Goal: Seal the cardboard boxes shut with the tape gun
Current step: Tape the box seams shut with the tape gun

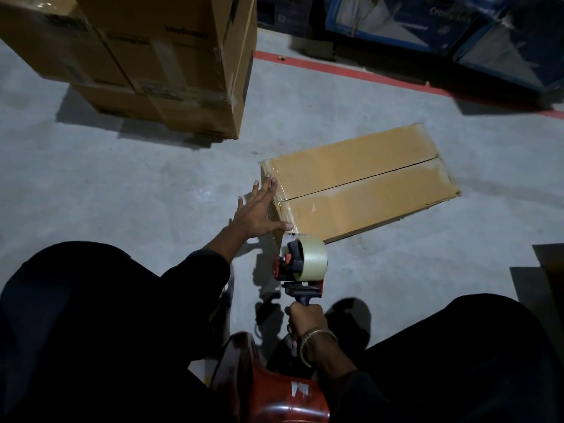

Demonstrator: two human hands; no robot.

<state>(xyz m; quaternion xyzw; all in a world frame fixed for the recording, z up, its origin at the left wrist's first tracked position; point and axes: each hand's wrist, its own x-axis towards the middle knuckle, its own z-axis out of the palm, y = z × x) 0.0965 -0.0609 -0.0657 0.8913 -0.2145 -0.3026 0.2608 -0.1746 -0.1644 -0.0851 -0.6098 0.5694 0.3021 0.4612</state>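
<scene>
Cardboard box (360, 184) lay flat on the grey concrete floor (122, 184), a little right of the middle of the scene, its two top flaps meeting along a dark seam that ran from its near-left end toward the far right. Clear tape glinted over that near-left end. The left hand (256, 212) reached forward from a dark sleeve and lay with its fingers straight and spread wide against the box's near-left end, the fingertips at the top edge and the thumb near the lower corner. Just nearer than that corner, the tape gun (300, 265) stood with its roll of clear tape upward, almost touching the box; whether the tape actually met the cardboard could not be told. The right hand (306, 320), wearing a metal bangle at the wrist, gripped the gun's dark handle from below, fingers curled tightly round it. A red stool (274, 389) showed between the person's dark-clothed knees at the near edge. A stack of brown cartons (158, 65) stood at the far left, well apart from the box, and blue cartons (427, 22) lined the far right behind a red floor line (351, 70).
</scene>
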